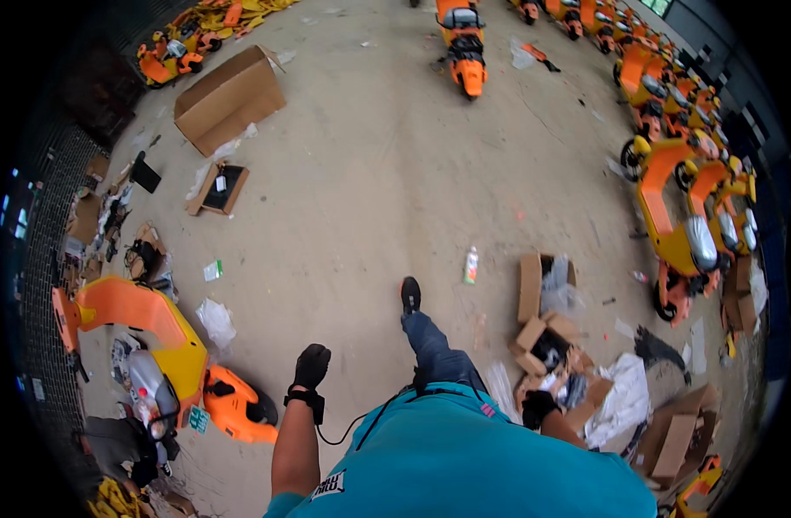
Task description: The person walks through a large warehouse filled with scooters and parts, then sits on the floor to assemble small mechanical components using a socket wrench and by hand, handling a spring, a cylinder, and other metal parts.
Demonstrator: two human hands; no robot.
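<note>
My left hand, in a black glove, is held out in front of my body, its fingers curled into a fist with nothing showing in it. A dark device is strapped round that wrist, and a thin cable runs from it toward my body. Low at my right side is my right hand, also gloved in black; its fingers are too dark to make out. Behind it in the picture lie opened cardboard boxes. One leg is stretched forward, with a dark shoe on the concrete floor.
An orange and yellow scooter stands at left, with a crouching person beside it. More scooters line the right; another scooter stands ahead. A large carton, a bottle and white plastic sheeting lie about.
</note>
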